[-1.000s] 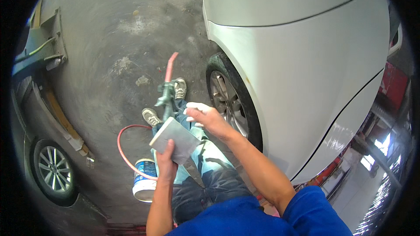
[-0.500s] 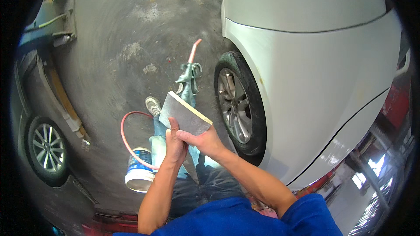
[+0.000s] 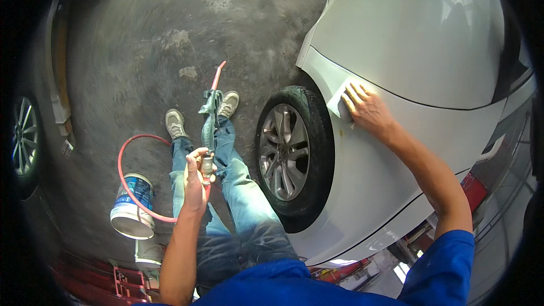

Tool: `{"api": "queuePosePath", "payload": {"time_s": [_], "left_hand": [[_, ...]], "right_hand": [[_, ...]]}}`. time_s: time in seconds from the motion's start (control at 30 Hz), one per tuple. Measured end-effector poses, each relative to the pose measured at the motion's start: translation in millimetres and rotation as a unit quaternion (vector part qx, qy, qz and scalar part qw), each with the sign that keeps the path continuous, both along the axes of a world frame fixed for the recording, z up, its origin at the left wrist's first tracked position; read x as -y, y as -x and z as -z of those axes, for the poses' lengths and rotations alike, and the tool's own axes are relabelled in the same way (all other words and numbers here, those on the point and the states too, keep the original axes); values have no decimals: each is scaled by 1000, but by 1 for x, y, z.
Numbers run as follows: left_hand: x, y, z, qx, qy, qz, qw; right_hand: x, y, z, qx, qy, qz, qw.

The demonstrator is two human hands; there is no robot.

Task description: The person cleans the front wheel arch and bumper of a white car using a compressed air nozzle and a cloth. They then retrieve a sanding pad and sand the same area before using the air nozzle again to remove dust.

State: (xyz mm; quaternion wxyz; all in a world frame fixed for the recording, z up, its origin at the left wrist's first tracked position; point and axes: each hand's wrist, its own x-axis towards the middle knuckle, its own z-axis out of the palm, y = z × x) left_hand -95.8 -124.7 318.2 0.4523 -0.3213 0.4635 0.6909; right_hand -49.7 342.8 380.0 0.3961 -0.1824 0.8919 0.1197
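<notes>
My left hand (image 3: 195, 177) is closed round the lower end of an air blow gun (image 3: 209, 119), near its metal hose fitting. The gun's body is dusty green-grey, and its red nozzle points away from me. A red hose (image 3: 123, 164) loops out to the left. On the right, my right hand (image 3: 369, 111) lies over a flat, pale grey sanding pad (image 3: 338, 102), its fingers on top. That pad rests against the white car's fender (image 3: 362, 158), just above the wheel arch. Most of the pad's face is hidden against the panel.
The car's front wheel (image 3: 285, 153) stands right of my legs. A white and blue bucket (image 3: 133, 204) sits at left, with the hose across it. Another wheel (image 3: 25, 136) and a long strip (image 3: 59, 73) are at far left. Red stands (image 3: 129, 283) lie lower left.
Both hands were together on the pad in front of me. They have parted: my right hand has carried the pad onto the fender, while my left grips the blow gun.
</notes>
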Motion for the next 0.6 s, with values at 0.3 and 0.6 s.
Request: {"api": "queuePosePath", "payload": {"time_s": [0.3, 0.6], "left_hand": [[8, -7, 0, 30, 6, 38, 999], [0, 2, -2, 48, -34, 27, 998]], "right_hand": [[4, 31, 1, 127, -42, -34, 990], [0, 32, 15, 104, -43, -23, 993]]}}
